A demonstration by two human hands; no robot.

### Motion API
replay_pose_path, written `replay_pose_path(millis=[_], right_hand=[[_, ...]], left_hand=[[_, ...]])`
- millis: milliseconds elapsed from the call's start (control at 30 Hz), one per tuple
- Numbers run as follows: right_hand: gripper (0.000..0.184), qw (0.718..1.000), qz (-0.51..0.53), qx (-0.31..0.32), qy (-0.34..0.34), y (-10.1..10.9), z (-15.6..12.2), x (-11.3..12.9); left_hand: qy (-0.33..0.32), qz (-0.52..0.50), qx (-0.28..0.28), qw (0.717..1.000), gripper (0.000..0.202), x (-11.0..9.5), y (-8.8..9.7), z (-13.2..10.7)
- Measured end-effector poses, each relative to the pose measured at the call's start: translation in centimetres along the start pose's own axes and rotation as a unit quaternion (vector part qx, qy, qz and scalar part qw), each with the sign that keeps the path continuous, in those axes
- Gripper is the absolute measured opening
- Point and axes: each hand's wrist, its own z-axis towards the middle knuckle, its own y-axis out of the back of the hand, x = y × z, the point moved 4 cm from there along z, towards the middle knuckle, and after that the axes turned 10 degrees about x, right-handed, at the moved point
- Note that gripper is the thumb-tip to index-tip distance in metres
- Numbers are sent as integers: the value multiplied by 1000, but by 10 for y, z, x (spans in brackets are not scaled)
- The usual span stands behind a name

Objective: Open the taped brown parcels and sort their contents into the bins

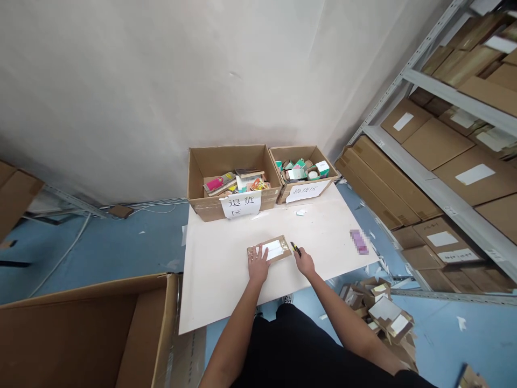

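Note:
A small flat cardboard parcel with a white label lies on the white table. My left hand rests flat on the parcel's near left end, fingers spread. My right hand is closed round a small yellow-and-black cutter, whose tip points at the parcel's right end.
Two open labelled cartons stand at the table's far edge: a larger one with books and packets, a smaller one with small boxes. A purple item lies at the right. Big open carton at left, parcel pile on floor, shelves right.

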Motion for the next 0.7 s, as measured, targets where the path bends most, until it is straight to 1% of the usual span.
replay_pose_path(millis=[67,133,233,300,367,433,467,533,567,633,700], right_hand=[[41,1000,19,-13,3,-11,-1,14],[51,999,30,-16,10,-28,-2,25],[63,998,58,-11,3,-51,4,33],[71,995,96,-5,-18,-57,16,36],[74,992,119,0,-33,-53,33,44],[70,992,119,-6,-48,-39,51,56],[67,992,115,-9,-54,-32,60,62],[63,993,106,-5,-55,-17,72,72],[62,994,101,-3,-46,-12,75,74],[61,996,90,-11,-23,-4,73,72],[61,996,79,-31,-8,-6,63,60]], left_hand=[[6,0,1,1000,68,0,7,-1],[20,-5,4,1000,68,6,16,-2],[42,-9,18,999,65,21,31,-4],[47,-4,26,999,62,29,38,-8],[63,4,26,998,61,32,43,-15],[73,3,48,996,59,26,40,-24],[63,-3,67,996,58,19,37,-27],[19,-15,100,995,51,3,31,-32],[-1,-19,102,995,48,-5,31,-32],[-11,-14,81,997,45,-13,36,-27],[-5,6,61,998,55,-12,46,-17]])
